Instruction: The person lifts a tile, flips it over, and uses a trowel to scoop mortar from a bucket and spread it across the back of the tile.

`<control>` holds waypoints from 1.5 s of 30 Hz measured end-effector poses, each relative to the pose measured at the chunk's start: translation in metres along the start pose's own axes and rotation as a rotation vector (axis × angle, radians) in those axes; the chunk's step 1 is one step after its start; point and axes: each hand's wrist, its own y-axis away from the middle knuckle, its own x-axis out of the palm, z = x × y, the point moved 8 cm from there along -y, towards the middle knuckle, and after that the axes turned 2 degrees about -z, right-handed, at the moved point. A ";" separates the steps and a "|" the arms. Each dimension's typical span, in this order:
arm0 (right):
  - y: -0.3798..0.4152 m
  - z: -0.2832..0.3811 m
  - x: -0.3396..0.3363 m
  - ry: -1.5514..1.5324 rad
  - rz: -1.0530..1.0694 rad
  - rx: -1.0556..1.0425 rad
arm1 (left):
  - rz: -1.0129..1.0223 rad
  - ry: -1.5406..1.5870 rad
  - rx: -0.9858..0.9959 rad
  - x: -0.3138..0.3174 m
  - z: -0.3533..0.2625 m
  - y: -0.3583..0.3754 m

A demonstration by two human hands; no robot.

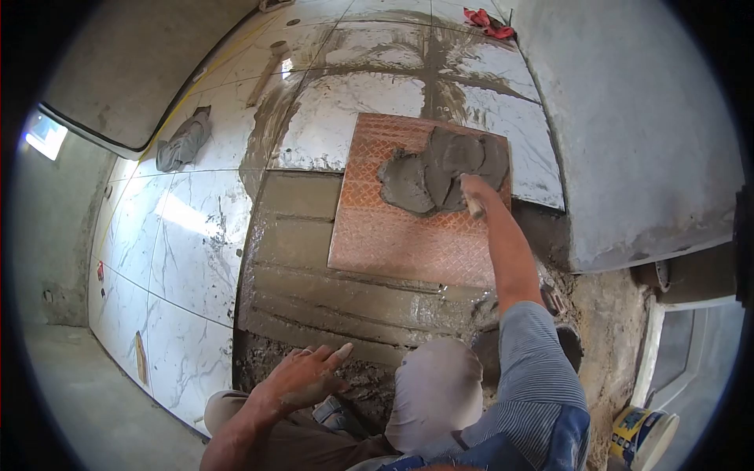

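An orange-brown tile [393,247] with a grid-textured surface faces up over the grey mortar bed [294,243] and the edge of the laid white tiles. Thick wet mortar [416,184] is heaped on its upper right part. My right hand [477,188] is closed round the light handle of a trowel [474,207] at the near edge of the heap. The trowel's blade is hard to make out against the mortar. My left hand [306,377] hovers near my knee, fingers apart and holding nothing, with mortar smears on it.
White marbled tiles [196,267] cover the floor to the left and beyond, smeared with mortar. A grey cloth [184,141] lies at left, a red cloth [488,23] at the far right. A wall [628,141] stands on the right. A yellow-labelled bucket [640,436] sits at lower right.
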 end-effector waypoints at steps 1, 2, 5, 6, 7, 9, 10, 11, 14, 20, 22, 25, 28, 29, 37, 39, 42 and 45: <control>0.030 0.010 0.006 0.007 0.003 -0.002 | -0.010 -0.003 0.005 -0.003 -0.002 0.000; 0.062 0.023 0.016 0.084 0.083 -0.038 | -0.014 0.005 0.002 -0.005 -0.002 0.000; 0.065 0.018 0.047 0.495 0.152 -0.345 | 0.030 0.014 -0.014 -0.002 0.001 -0.002; 0.066 0.018 0.062 0.819 0.132 -0.615 | 0.011 0.019 0.006 0.000 0.003 -0.003; 0.072 0.021 0.064 0.816 0.139 -0.608 | -0.005 0.021 0.026 0.001 0.003 -0.004; 0.095 0.054 0.066 1.004 0.026 -0.621 | 0.006 0.013 0.021 0.002 0.003 -0.006; 0.091 0.063 0.071 1.000 0.031 -0.623 | 0.009 0.005 0.019 0.000 0.003 -0.007; 0.081 0.070 0.071 1.005 0.014 -0.602 | 0.015 0.007 0.016 0.000 0.004 -0.008; 0.028 0.080 0.073 1.013 -0.031 -0.606 | -0.018 0.010 0.038 -0.004 0.000 -0.011; -0.011 0.111 0.090 1.008 0.051 -0.425 | -0.038 0.008 0.046 -0.008 -0.001 -0.010; 0.000 0.114 0.083 0.924 0.109 -0.283 | -0.066 0.021 0.047 -0.011 0.000 -0.010; -0.022 0.089 0.077 0.828 0.156 -0.114 | -0.083 0.031 0.032 -0.013 0.003 -0.005; -0.014 0.085 0.081 1.253 0.115 -0.246 | -0.135 0.022 0.057 -0.012 0.007 0.002; 0.019 0.095 0.070 1.060 0.007 -0.238 | -0.140 0.023 0.059 -0.014 0.008 0.005; 0.024 0.046 0.048 0.590 0.141 -0.071 | -0.074 0.005 0.046 -0.017 0.005 0.020; 0.028 0.033 0.050 0.406 0.237 -0.154 | -0.075 -0.005 0.065 -0.014 0.006 0.020; 0.079 0.055 0.066 0.996 0.205 -1.101 | -0.071 -0.014 0.080 -0.013 0.007 0.020; 0.118 0.069 0.067 0.870 0.151 -0.601 | -0.073 -0.019 0.096 -0.005 0.007 0.016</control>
